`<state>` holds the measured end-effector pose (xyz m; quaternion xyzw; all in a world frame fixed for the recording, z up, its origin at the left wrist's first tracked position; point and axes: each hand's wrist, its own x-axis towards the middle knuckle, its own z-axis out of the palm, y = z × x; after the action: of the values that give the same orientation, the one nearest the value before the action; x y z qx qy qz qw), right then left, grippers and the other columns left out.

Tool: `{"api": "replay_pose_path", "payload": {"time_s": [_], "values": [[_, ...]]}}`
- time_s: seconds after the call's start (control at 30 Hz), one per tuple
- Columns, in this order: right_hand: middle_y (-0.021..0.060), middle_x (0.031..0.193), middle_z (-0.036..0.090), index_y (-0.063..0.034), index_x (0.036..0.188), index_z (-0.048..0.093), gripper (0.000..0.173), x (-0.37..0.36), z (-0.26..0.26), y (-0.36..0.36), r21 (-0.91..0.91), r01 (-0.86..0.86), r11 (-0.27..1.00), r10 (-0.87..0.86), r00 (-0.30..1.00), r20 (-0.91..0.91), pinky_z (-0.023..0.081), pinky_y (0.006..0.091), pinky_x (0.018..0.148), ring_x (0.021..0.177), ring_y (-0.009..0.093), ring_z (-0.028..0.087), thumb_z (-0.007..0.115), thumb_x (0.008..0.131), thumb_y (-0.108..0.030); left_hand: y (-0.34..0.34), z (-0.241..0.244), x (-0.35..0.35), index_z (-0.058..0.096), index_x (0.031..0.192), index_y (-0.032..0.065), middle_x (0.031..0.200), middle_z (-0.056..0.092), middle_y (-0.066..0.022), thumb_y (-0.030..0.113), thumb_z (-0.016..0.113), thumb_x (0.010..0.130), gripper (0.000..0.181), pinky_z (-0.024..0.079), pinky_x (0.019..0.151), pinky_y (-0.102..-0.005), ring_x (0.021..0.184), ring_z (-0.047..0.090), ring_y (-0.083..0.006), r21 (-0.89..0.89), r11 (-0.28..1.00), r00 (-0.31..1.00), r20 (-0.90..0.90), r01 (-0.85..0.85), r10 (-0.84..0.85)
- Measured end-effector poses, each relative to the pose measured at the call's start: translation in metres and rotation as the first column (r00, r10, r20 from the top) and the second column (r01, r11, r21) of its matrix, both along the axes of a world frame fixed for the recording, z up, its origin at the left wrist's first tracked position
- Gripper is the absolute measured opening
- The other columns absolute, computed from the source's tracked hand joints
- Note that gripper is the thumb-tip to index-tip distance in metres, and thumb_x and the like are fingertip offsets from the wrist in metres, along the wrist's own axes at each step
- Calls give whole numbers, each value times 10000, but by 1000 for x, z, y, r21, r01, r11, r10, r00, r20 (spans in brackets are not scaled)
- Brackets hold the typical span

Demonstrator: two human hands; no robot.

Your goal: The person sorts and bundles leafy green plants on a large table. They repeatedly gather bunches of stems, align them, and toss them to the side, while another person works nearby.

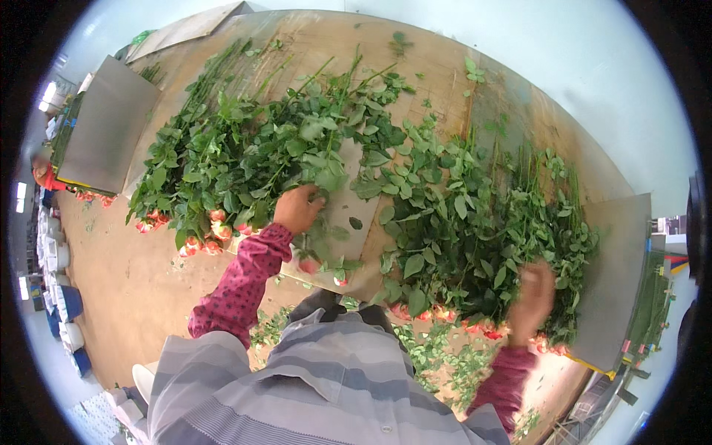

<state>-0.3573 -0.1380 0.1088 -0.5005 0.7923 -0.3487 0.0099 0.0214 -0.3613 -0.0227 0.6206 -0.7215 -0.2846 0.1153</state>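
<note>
My left hand (298, 209) is closed around the stem of a rose whose pink bloom (309, 266) hangs blurred below it, near the table's front edge. Left of it lies a wide pile of leafy rose stems (222, 150), with orange-pink blooms (217, 231) towards me. My right hand (535, 292), blurred by motion, is over the front of the right-hand pile of roses (473, 222); whether its fingers hold anything cannot be told. Between the piles, a loose dark leaf (355, 223) lies on a pale strip of the wooden table (439, 105).
Grey upright panels stand at the left (108, 128) and right (612, 283) ends of the table. Cut leaves (461, 361) litter the floor. White and blue buckets (69, 303) line the far left, where another person's red sleeve (47, 178) shows behind the panel.
</note>
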Motion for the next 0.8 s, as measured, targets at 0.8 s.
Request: {"api": "replay_pose_path", "payload": {"time_s": [0.8], "values": [[261,926,580,89,1055,522,361,170,-224,-139,342,-98,934,-76,884,460,429,469,695,775,388,555,514,897,-235,-23,22,57,627,945,67,861,634,-166,233,564,799,230,482,703,-452,795,613,-355,-219,965,989,5,143,-145]]}}
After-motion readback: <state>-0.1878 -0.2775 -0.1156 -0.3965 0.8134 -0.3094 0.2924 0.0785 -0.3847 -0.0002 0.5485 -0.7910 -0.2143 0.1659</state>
